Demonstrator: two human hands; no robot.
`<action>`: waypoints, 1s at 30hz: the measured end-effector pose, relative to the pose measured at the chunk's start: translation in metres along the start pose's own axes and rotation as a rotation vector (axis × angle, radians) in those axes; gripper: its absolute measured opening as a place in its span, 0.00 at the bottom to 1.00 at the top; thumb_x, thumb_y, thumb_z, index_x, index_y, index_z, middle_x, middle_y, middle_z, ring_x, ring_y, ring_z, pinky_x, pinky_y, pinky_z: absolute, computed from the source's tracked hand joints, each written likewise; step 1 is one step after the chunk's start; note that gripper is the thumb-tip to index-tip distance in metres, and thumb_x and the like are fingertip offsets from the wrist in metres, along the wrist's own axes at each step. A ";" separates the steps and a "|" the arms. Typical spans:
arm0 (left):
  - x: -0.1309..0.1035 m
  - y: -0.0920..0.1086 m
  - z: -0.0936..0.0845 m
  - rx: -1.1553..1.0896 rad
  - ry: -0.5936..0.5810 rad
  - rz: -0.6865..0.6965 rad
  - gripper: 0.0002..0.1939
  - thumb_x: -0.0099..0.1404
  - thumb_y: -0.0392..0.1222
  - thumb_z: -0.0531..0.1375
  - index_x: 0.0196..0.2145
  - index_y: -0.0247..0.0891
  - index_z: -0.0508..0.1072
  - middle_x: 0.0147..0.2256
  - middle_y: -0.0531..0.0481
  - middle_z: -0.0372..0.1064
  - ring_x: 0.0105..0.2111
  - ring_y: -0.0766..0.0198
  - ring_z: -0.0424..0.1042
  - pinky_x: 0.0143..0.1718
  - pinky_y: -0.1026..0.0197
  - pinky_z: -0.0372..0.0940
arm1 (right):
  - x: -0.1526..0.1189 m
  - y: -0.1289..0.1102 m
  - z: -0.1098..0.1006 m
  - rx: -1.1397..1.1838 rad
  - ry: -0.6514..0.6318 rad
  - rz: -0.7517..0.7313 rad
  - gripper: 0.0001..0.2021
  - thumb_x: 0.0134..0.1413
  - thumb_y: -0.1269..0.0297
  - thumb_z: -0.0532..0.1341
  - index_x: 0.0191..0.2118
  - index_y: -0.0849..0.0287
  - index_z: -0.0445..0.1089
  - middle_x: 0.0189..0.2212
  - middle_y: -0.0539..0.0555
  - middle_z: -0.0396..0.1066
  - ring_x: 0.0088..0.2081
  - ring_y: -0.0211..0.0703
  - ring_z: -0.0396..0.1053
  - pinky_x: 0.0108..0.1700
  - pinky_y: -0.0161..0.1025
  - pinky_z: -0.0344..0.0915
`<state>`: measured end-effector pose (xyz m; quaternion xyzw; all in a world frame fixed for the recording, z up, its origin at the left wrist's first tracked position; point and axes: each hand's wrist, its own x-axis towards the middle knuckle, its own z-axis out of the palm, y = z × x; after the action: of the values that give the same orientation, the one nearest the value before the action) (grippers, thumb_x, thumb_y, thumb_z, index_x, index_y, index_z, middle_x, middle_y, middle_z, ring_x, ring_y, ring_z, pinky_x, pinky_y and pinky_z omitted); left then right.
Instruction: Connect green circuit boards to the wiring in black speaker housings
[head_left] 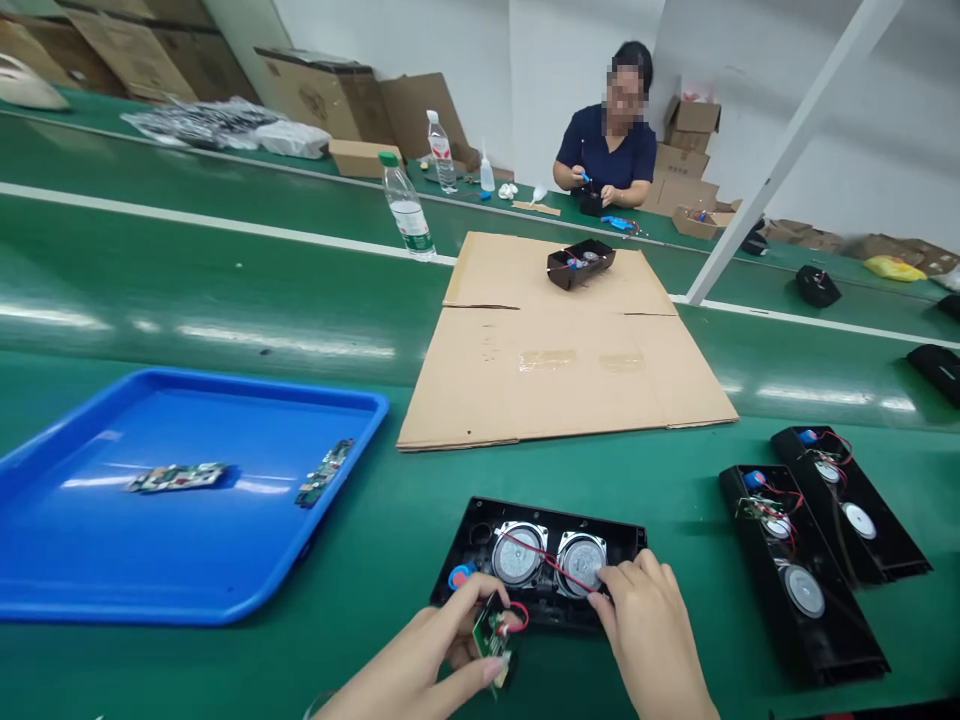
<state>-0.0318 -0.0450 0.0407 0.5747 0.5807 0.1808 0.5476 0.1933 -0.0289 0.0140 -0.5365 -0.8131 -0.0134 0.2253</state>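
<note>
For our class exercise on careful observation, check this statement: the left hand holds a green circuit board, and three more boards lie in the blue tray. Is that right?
Not quite: the head view shows two more boards in the blue tray, not three. The left hand does hold a green circuit board.

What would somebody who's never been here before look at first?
Probably the big bright blue plastic tray on the left, with two small green circuit boards in it. Next, the two round silver speakers inside the open black plastic case at the front, where the left hand holds another green board and the right hand touches the case.
</note>
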 end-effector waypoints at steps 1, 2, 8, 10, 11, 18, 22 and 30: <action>0.002 0.002 0.002 0.010 0.017 -0.006 0.16 0.57 0.45 0.56 0.44 0.44 0.67 0.28 0.52 0.73 0.30 0.58 0.73 0.33 0.61 0.68 | 0.000 -0.001 0.002 -0.035 0.005 -0.018 0.20 0.64 0.62 0.44 0.23 0.56 0.63 0.17 0.54 0.63 0.24 0.45 0.57 0.25 0.41 0.49; 0.004 0.005 0.004 0.008 0.041 -0.003 0.15 0.57 0.46 0.56 0.43 0.43 0.66 0.28 0.52 0.73 0.30 0.58 0.73 0.33 0.61 0.68 | 0.000 0.000 0.004 -0.067 0.005 -0.037 0.20 0.63 0.65 0.45 0.21 0.56 0.62 0.15 0.54 0.62 0.24 0.45 0.57 0.25 0.41 0.47; 0.010 0.013 0.005 -0.083 0.215 0.123 0.11 0.60 0.45 0.54 0.42 0.45 0.65 0.36 0.50 0.75 0.32 0.58 0.75 0.33 0.62 0.69 | 0.009 0.001 -0.002 0.019 -0.042 -0.022 0.16 0.60 0.71 0.48 0.23 0.57 0.61 0.18 0.53 0.64 0.24 0.43 0.57 0.24 0.40 0.49; 0.012 0.015 0.005 -0.087 0.259 0.151 0.11 0.60 0.45 0.54 0.41 0.45 0.65 0.36 0.51 0.75 0.33 0.58 0.76 0.33 0.62 0.69 | 0.016 -0.004 -0.006 0.199 -0.075 0.071 0.13 0.61 0.70 0.48 0.27 0.56 0.63 0.25 0.53 0.67 0.28 0.43 0.61 0.27 0.39 0.55; 0.013 0.017 0.004 -0.087 0.276 0.159 0.11 0.60 0.45 0.54 0.41 0.45 0.65 0.36 0.51 0.75 0.34 0.58 0.76 0.33 0.63 0.69 | 0.019 -0.008 -0.007 0.312 -0.085 0.116 0.12 0.61 0.69 0.48 0.29 0.56 0.64 0.29 0.53 0.68 0.31 0.43 0.63 0.29 0.38 0.59; 0.018 0.024 0.001 -0.115 0.270 0.106 0.12 0.61 0.44 0.51 0.43 0.45 0.64 0.31 0.55 0.77 0.31 0.60 0.76 0.33 0.63 0.70 | 0.029 -0.035 0.013 0.909 -0.249 0.430 0.06 0.56 0.66 0.56 0.39 0.56 0.67 0.28 0.49 0.72 0.31 0.39 0.69 0.35 0.35 0.64; 0.021 0.020 0.000 -0.176 0.247 0.091 0.15 0.61 0.44 0.50 0.46 0.44 0.62 0.30 0.54 0.77 0.32 0.61 0.77 0.34 0.64 0.70 | 0.028 -0.038 0.021 0.843 -0.167 0.345 0.05 0.55 0.66 0.57 0.31 0.57 0.70 0.26 0.50 0.71 0.30 0.40 0.67 0.33 0.36 0.62; 0.019 0.017 0.001 -0.110 0.252 0.077 0.18 0.61 0.44 0.51 0.49 0.42 0.64 0.25 0.55 0.74 0.28 0.59 0.76 0.32 0.61 0.71 | 0.025 -0.041 0.026 0.512 0.030 -0.010 0.09 0.62 0.71 0.51 0.34 0.58 0.68 0.27 0.50 0.69 0.30 0.39 0.61 0.33 0.38 0.55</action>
<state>-0.0180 -0.0244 0.0464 0.5385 0.6114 0.3041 0.4937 0.1400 -0.0181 0.0094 -0.4576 -0.7892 0.1840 0.3659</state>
